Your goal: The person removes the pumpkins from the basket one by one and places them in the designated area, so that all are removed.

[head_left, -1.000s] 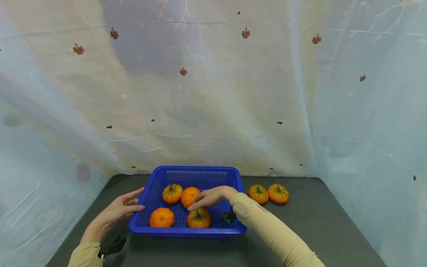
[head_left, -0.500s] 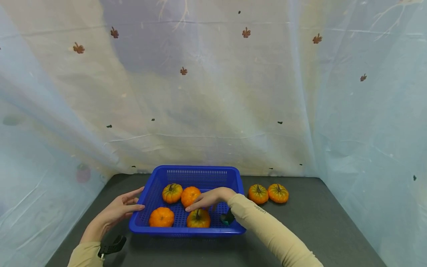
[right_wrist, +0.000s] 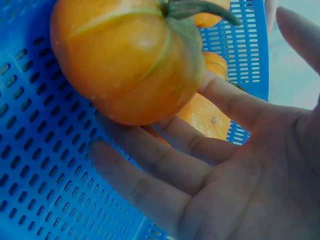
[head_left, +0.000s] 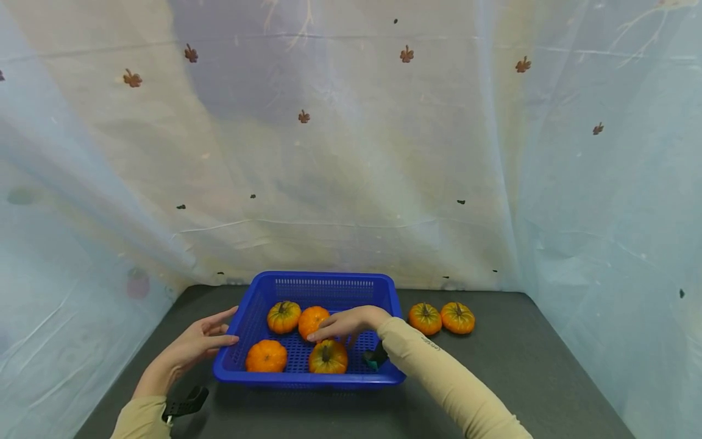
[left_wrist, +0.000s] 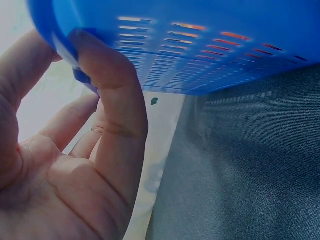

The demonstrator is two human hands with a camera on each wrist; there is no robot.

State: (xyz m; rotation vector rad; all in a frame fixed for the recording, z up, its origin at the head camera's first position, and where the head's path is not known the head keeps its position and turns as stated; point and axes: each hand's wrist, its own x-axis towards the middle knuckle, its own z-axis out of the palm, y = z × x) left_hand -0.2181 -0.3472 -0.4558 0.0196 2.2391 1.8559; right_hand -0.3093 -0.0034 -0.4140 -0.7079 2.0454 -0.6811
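A blue plastic basket [head_left: 307, 379] holds several small orange pumpkins. My left hand [head_left: 192, 344] grips its left rim, a bent finger hooked at the edge in the left wrist view. Inside, my right hand [head_left: 348, 324] reaches over the green-and-orange pumpkin [head_left: 328, 358] at the front. Seen from the right wrist, that pumpkin [right_wrist: 125, 60] lies against loosely spread fingers, and the thumb stands well apart from it. An orange pumpkin [head_left: 312, 322] is partly hidden behind this hand. Two others, a front-left pumpkin [head_left: 266, 356] and a back-left pumpkin [head_left: 283, 317], sit nearer the left wall.
To the right of the basket, a pumpkin [head_left: 425, 319] and another pumpkin [head_left: 457, 318] sit side by side on the dark table [head_left: 493, 378]. A pale plastic sheet [head_left: 351, 171] with leaf prints hangs behind and at both sides.
My right hand dips slightly and then rises a little over the front pumpkin, which shifts very slightly. The left hand stays at the rim.
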